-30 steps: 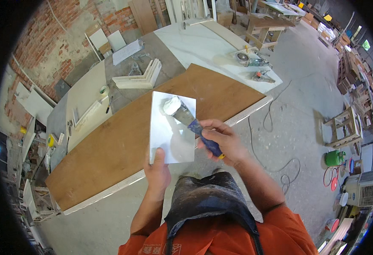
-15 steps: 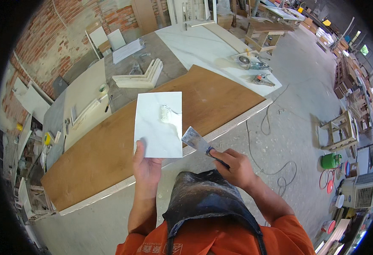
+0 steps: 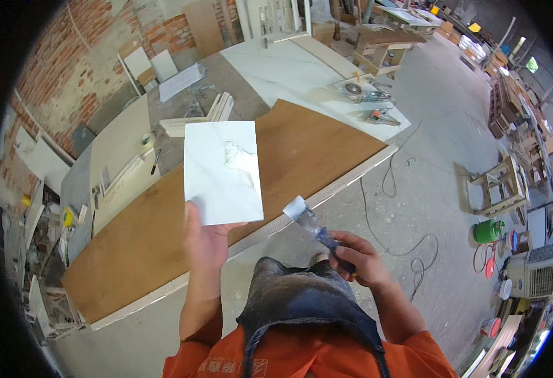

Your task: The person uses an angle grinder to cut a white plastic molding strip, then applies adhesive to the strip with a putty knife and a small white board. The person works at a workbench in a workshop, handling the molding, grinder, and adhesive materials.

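My left hand (image 3: 207, 238) grips the lower edge of a white rectangular marble-look tile (image 3: 216, 183), thumb on its face and fingers behind. A lump of cream-coloured paste (image 3: 238, 157) is smeared on the tile's upper right part. In my right hand (image 3: 357, 257) is a putty knife (image 3: 314, 225), its wide blade pointing up and left, apart from the tile. The handle runs down through my closed fingers. Below the tile lies a large brown board (image 3: 314, 138) with a pale front edge.
White L-shaped strips (image 3: 216, 112) lie behind the board. An angle grinder (image 3: 365, 93) and a spring clamp (image 3: 380, 116) rest on a white slab at the far right of the table. A cable (image 3: 393, 252) loops over the floor; a wooden stool (image 3: 500, 189) and green gas bottle (image 3: 489, 231) stand right.
The putty knife has drawn away from the tile, down and to the right. My left hand has shifted the tile slightly left and up.
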The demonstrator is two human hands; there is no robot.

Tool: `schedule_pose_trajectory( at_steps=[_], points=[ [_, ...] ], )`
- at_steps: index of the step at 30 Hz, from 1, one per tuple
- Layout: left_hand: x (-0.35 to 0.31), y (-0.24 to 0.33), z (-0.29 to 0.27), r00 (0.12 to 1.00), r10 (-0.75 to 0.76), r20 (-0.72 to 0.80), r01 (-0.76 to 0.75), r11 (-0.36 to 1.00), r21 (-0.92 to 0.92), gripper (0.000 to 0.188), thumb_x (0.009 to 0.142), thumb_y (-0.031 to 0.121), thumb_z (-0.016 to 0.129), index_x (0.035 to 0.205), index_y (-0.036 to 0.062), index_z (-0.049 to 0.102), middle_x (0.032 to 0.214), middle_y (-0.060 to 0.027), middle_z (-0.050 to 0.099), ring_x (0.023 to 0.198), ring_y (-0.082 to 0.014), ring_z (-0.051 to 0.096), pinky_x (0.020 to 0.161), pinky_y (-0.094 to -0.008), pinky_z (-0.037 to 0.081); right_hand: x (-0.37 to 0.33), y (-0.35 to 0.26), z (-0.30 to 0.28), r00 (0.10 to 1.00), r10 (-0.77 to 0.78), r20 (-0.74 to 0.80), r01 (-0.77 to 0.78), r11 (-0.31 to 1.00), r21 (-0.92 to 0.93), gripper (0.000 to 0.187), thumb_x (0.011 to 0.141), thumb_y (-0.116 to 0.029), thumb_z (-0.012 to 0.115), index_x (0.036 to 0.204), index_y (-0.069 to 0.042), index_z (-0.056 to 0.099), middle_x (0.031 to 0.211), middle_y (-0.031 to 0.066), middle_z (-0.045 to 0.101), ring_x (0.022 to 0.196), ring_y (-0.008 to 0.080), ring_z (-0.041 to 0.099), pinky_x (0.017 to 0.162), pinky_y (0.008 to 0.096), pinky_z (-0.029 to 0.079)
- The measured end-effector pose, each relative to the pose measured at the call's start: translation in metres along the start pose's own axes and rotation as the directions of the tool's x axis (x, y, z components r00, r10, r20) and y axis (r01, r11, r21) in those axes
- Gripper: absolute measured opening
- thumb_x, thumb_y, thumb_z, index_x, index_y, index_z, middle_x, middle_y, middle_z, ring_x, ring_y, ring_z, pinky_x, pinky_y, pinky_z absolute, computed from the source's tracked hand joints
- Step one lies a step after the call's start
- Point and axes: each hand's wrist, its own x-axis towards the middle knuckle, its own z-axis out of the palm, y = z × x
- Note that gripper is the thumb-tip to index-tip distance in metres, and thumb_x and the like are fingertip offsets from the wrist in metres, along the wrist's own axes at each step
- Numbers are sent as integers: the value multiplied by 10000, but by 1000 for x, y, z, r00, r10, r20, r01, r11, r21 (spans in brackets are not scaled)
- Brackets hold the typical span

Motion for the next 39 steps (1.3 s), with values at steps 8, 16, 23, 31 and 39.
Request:
schedule_pose_trajectory(
  at_steps=[8, 16, 23, 31, 39],
  points=[
    [-19, -46, -10, 937, 213, -276, -125, 945, 303, 556, 1028, 354, 599, 1440, 15, 443, 1353, -139, 569, 1220, -268, 597, 992, -459, 525, 48, -33, 84, 996, -37, 81, 49, 987, -153, 409, 1008, -119, 538, 1403, -15, 526, 845, 56, 637, 543, 89, 524, 436, 223, 370],
    [-27, -33, -7, 895, 303, -326, -231, 942, 243, 579, 1010, 360, 631, 1445, 28, 444, 1381, -108, 545, 1278, -243, 547, 1062, -440, 469, 15, -17, 58, 996, 90, -29, -93, 986, -137, 410, 1018, -151, 535, 1418, -61, 524, 834, 38, 631, 517, 72, 504, 423, 216, 367],
    [-33, -8, -15, 961, 67, -269, 12, 959, 282, 526, 1029, 334, 594, 1446, 41, 463, 1374, -108, 562, 1269, -264, 555, 1055, -463, 470, 63, -71, 67, 990, -139, -8, 132, 957, -257, 366, 960, -90, 580, 1325, -74, 605, 847, 85, 661, 537, 153, 575, 483, 262, 464],
    [-36, -21, -26, 918, 123, -377, 28, 928, 371, 562, 978, 306, 691, 1401, -11, 502, 1309, -124, 604, 1195, -251, 599, 1012, -436, 519, 41, -61, 65, 914, -385, 129, 242, 263, -934, 379, 805, -73, 682, 1181, -88, 726, 1024, 187, 712, 932, 355, 698, 815, 387, 552],
    [-21, -27, -8, 968, 66, -240, 17, 944, 328, 496, 989, 253, 676, 1377, -12, 519, 1292, -123, 615, 1172, -248, 605, 1034, -407, 487, 42, -94, 69, 855, -507, 108, 253, 227, -940, 395, 782, -75, 679, 1174, -84, 726, 1038, 182, 721, 947, 362, 692, 844, 387, 559]
  ],
)
